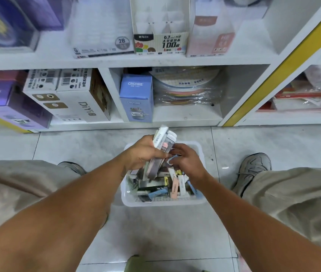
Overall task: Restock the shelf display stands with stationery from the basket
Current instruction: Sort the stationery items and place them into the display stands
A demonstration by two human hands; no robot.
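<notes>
the left hand (144, 152) has its fingers curled around a bundle of small packs (161, 142), lifted just above the white basket (201, 152) on the floor. the right hand (187, 163) reaches into the basket with bent fingers, pinching something small and blue (i cannot tell what exactly). many packs (173, 185) still lie in the basket, so i judge the collecting is going on and most restocking is left. the display stand (160, 26) on the upper shelf looks nearly empty.
</notes>
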